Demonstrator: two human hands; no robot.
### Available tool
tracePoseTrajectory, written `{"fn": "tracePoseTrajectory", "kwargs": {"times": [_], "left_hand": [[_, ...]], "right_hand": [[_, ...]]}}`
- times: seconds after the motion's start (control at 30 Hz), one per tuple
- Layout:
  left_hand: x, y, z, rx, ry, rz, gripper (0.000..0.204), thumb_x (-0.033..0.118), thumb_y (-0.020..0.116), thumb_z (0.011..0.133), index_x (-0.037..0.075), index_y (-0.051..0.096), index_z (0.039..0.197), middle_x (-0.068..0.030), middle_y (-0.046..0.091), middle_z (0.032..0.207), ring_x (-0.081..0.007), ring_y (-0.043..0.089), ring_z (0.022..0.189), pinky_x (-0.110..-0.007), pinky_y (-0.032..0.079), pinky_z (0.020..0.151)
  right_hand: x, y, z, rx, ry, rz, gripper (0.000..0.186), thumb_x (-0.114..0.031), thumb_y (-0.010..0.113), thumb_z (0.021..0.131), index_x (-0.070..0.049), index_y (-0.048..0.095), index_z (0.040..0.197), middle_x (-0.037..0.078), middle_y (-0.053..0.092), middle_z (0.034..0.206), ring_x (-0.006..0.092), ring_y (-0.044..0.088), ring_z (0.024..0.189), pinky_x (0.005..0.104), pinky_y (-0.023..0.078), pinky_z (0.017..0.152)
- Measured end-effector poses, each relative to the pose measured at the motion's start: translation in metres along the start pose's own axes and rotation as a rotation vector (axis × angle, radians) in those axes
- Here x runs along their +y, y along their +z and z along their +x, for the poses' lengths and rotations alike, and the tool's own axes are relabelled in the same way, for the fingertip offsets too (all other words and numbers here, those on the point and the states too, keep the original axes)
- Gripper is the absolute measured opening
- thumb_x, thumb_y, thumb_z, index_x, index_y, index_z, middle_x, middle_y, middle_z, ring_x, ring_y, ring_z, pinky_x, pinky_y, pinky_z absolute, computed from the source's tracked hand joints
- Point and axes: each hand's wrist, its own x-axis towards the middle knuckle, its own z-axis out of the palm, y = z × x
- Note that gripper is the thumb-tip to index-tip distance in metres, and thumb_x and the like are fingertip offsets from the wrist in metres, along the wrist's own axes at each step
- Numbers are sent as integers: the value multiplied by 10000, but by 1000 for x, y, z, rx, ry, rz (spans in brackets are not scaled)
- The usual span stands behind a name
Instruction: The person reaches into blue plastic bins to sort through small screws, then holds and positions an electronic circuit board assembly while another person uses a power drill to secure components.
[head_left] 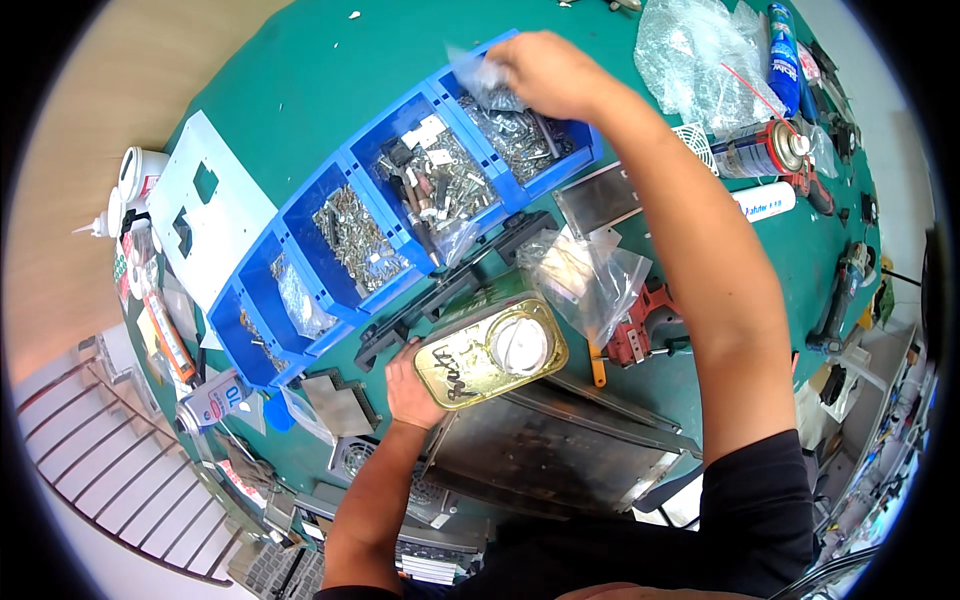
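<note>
Our black sleeve (755, 490) lies nearest. The clear bag (488, 86) is pinched in our right hand (550, 75), spreading left of and below the fingertips, over the rightmost blue bin (560, 172). Our left hand (413, 392), farther from the bag, rests against the left end of a tin (472, 352); its long axis rises rightward from those fingers, whose grip we cannot tell.

The tin (490, 335) looks to me like glossy metal, its top catching the light. The bins (565, 178) are smooth plastic, the screws (355, 235) bright metal. The small bag (487, 82) is thin, clear plastic; the bubble wrap (690, 60), shiny and bumpy. The tabletop (290, 90) is matt, the sleeve (760, 490) dull cloth.
</note>
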Motion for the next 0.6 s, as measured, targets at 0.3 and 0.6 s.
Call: {"fn": "tracePoseTrajectory", "kwargs": {"times": [0.3, 0.6], "left_hand": [[5, -10, 6, 20, 29, -14, 711, 404, 768, 733, 36, 523, 1290, -136, 514, 1290, -331, 462, 1264, -441, 329, 1048], [4, -6, 4, 15, 10, -1, 723, 416, 769, 730, 38, 523, 1295, -138, 504, 1314, -332, 455, 1260, -441, 321, 1058]], "right_hand": [[10, -25, -7, -26, 319, 545, 249, -174, 569, 983, 15, 684, 1097, 66, 707, 901, 111, 627, 767, 284, 499, 670], [20, -25, -13, 55, 372, 813, 260, -225, 570, 969, -4, 675, 1058, 76, 712, 902, 133, 619, 717, 292, 498, 609]]}}
